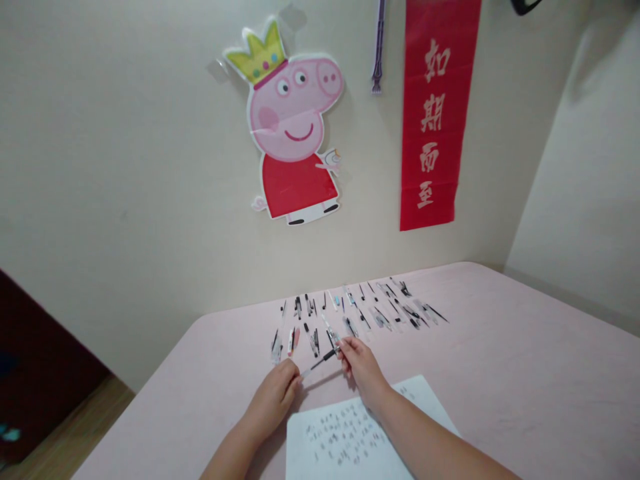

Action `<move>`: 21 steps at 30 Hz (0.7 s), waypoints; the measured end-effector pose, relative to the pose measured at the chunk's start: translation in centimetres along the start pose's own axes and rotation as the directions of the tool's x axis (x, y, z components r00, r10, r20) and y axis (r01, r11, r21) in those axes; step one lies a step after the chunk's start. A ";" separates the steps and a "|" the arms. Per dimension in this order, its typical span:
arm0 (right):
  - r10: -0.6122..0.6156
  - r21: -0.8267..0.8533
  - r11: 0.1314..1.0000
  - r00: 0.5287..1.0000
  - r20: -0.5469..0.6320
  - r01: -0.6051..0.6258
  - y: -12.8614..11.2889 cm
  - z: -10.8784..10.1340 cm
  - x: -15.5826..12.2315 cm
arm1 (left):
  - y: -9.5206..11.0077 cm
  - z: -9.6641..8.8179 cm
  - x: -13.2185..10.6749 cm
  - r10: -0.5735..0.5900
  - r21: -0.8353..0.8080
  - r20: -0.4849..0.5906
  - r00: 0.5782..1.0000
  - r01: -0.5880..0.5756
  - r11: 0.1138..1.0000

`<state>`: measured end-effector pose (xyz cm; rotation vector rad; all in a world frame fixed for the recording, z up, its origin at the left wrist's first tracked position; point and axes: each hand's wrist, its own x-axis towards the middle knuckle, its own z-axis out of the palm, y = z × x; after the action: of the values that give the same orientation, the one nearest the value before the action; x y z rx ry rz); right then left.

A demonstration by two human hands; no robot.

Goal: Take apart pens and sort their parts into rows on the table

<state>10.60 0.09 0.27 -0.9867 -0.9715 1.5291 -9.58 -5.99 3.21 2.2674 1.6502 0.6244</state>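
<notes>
My left hand [276,395] is closed, its fingertips pinching the pale, thin end of a pen refill [314,365]. My right hand [364,368] grips a pen [329,355] with a black grip section and a clear barrel, its fingers covering part of it. The dark, slim refill runs in line from the pen's black section to my left fingers; whether it sits inside the barrel I cannot tell. Both hands are just above the pink tabletop [210,387]. A notebook page [320,460] with handwriting lies beneath my right forearm.
Two rough rows of pen parts [350,325], with caps, barrels and refills in small groups, lie along the table's far side. Behind stands a wall with a cartoon pig cutout [300,180] and a red banner [435,87]. The table's left edge drops toward a wooden floor [95,413].
</notes>
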 end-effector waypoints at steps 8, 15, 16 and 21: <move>-0.007 -0.028 1.000 0.979 0.203 0.013 -0.2 0.9 -0.9 | 1.1 0.9 -0.4 0.130 0.158 -0.091 0.987 -0.115 0.981; 0.080 -0.113 0.993 0.932 0.353 -0.042 0.3 1.2 -1.4 | 2.6 1.6 -0.2 0.078 0.132 -0.093 0.993 -0.065 0.989; 0.097 -0.129 0.990 0.928 0.360 -0.054 0.3 1.2 -1.4 | 2.6 1.6 -0.2 0.075 0.115 -0.087 0.993 -0.065 0.991; 0.072 -0.122 0.992 0.929 0.362 -0.030 0.1 1.3 -1.6 | 2.4 2.1 -0.1 0.091 0.046 -0.056 0.994 -0.088 0.995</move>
<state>9.53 -1.60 0.78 -0.8236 -1.3159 1.7562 -6.63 -6.78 2.44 2.3872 1.6104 0.6872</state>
